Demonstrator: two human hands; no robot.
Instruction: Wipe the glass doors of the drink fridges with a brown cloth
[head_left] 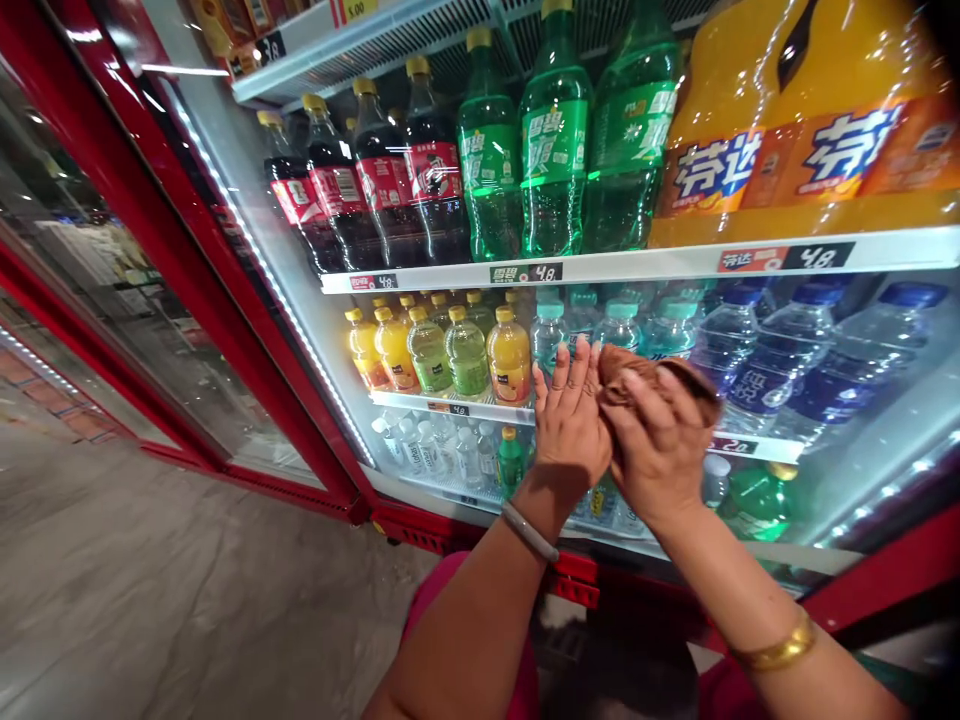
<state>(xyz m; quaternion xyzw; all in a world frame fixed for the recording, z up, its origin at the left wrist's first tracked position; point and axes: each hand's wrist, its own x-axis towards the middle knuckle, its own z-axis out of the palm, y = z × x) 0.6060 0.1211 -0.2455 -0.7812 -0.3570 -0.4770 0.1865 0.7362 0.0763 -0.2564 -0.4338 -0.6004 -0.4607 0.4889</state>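
A crumpled brown cloth (619,372) is bunched in my right hand (660,440), whose fingers curl over it. Beside it, touching the cloth's left side, my left hand (571,430) is raised with its fingers stretched out and slightly apart. Both hands are in front of the middle shelf of a lit drinks cooler. Behind them stand clear water bottles with teal caps (550,318), partly hidden by my fingers. Water bottles with dark blue caps (784,350) are to the right of my right hand, and a yellow juice bottle (509,358) is left of my left hand.
Large cola bottles (435,170), green bottles (555,150) and orange bottles (720,150) fill the upper shelf (637,262). Small bottles stand on the bottom shelf. A red door frame (300,400) runs along the left, with grey floor (187,590) below it.
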